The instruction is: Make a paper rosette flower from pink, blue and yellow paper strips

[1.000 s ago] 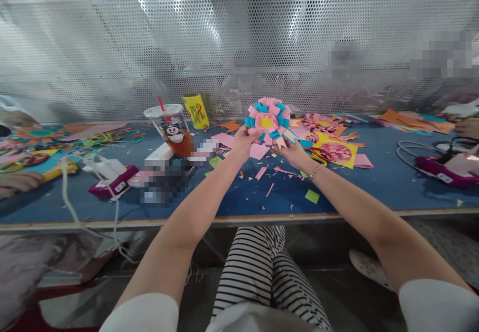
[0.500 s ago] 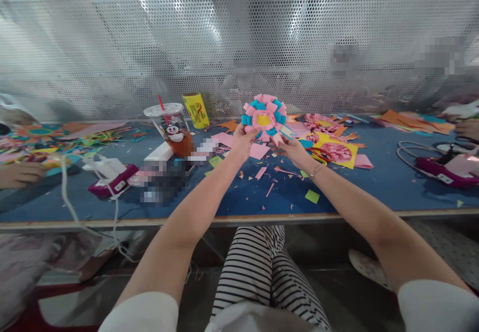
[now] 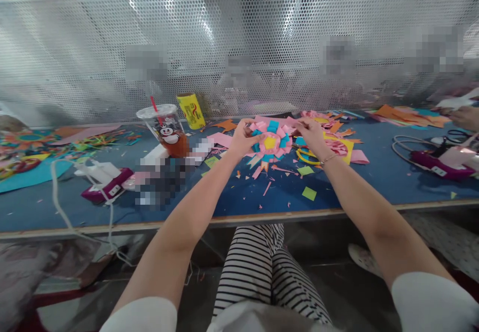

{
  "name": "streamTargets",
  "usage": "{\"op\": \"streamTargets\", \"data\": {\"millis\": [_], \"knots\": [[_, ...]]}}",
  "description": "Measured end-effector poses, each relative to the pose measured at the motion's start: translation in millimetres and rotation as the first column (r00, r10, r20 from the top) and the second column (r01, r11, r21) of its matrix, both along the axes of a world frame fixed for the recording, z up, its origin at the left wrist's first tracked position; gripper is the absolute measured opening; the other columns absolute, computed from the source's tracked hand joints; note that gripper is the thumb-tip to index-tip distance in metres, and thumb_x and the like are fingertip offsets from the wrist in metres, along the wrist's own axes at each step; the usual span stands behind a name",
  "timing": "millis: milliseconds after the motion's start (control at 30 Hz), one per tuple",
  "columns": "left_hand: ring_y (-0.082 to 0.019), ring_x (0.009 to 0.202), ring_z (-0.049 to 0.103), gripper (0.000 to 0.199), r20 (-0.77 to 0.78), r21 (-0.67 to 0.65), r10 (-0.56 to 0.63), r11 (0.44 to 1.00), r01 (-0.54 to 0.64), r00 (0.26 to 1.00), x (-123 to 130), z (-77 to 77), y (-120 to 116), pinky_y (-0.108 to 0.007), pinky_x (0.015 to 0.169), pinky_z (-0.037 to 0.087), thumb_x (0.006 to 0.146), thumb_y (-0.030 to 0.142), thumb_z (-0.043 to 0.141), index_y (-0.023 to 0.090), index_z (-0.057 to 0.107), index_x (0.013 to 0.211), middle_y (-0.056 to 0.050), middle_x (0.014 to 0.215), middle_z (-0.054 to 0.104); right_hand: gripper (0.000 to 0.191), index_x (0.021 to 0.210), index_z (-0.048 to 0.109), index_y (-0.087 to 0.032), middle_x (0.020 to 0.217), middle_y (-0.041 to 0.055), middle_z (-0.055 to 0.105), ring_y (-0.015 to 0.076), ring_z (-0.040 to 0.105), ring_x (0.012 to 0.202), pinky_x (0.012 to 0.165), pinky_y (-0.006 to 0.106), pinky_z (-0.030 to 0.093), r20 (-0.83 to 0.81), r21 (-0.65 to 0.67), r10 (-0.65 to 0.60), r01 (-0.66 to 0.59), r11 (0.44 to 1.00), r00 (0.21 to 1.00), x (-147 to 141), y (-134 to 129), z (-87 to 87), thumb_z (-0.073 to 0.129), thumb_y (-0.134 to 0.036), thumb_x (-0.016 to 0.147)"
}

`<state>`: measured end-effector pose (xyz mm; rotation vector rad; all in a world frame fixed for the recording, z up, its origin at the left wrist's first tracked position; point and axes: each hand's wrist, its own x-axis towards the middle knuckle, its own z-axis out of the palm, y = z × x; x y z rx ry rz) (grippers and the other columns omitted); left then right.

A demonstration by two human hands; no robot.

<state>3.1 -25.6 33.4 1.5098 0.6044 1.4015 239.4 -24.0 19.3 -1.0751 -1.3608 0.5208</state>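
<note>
A round paper rosette (image 3: 270,144) of pink and blue loops with a yellow centre is held above the blue table. My left hand (image 3: 244,136) grips its left edge, fingers closed on it. At its upper right, my right hand (image 3: 311,131) has its fingertips pinched together by the rosette's edge and a pink paper strip behind it; which of them the fingers hold is too small to tell. Yellow-handled scissors (image 3: 309,157) lie just under my right wrist, beside a yellow sheet (image 3: 347,153) with pink loops.
A drink cup (image 3: 164,130) with a red straw and a yellow can (image 3: 191,111) stand at the back left. Purple power strips (image 3: 108,184) with cables lie on both sides. Paper scraps (image 3: 309,193) litter the table (image 3: 232,197). Another person's hand (image 3: 466,117) is at far right.
The rosette has turned, its ribbon tails now pointing down. My right hand has left the tails and moved up to the upper right edge. A person's hand at far left has gone from view.
</note>
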Motion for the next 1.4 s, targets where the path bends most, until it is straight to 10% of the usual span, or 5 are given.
{"op": "streamTargets", "data": {"millis": [167, 600, 833, 1400], "knots": [[-0.007, 0.043, 0.047, 0.052, -0.165, 0.024, -0.076, 0.996, 0.081, 0.983, -0.5, 1.0, -4.1, -0.017, 0.041, 0.034, 0.054, 0.018, 0.081, 0.022, 0.053, 0.098, 0.006, 0.057, 0.054, 0.019, 0.087, 0.068, -0.02, 0.08, 0.002, 0.065, 0.0154, 0.059, 0.072, 0.075, 0.033, 0.047, 0.266, 0.131, -0.065, 0.031, 0.991, 0.962, 1.1, -5.3, 8.8, 0.058, -0.022, 0.07], [-0.008, 0.059, 0.048, 0.048, -0.485, 0.251, 0.096, 0.967, 0.034, 0.87, 8.7, -3.6, -9.2, -0.019, 0.055, 0.037, 0.059, 0.025, 0.078, 0.018, 0.059, 0.102, 0.004, 0.068, 0.057, 0.024, 0.086, 0.066, -0.014, 0.066, 0.0, 0.062, 0.0072, 0.048, 0.053, 0.05, 0.022, 0.037, 0.122, -0.096, 0.31, -0.3, 0.949, 0.943, -24.0, -24.9, 23.1, 0.065, -0.028, 0.067], [-0.012, 0.083, 0.057, 0.043, -0.491, 0.32, 0.122, 0.946, 0.048, 0.862, 10.9, -2.3, -14.6, -0.024, 0.072, 0.044, 0.063, 0.023, 0.072, 0.017, 0.057, 0.103, -0.003, 0.094, 0.062, 0.029, 0.09, 0.069, -0.012, 0.059, -0.0029, 0.056, 0.0049, 0.044, 0.049, 0.045, 0.02, 0.031, 0.002, -0.116, 0.34, -0.338, 0.934, 0.94, -26.8, -26.1, 22.6, 0.067, -0.027, 0.065], [-0.01, 0.068, 0.051, 0.041, -0.442, 0.318, 0.135, 0.948, 0.014, 0.887, 8.6, -9.9, -2.2, -0.022, 0.063, 0.039, 0.061, 0.021, 0.072, 0.016, 0.056, 0.099, 0.002, 0.076, 0.056, 0.035, 0.097, 0.067, -0.011, 0.058, -0.0048, 0.05, 0.0033, 0.038, 0.046, 0.041, 0.018, 0.032, 0.012, -0.145, 0.4, -0.394, 0.907, 0.916, -28.0, -33.1, 23.7, 0.066, -0.037, 0.073]]}}
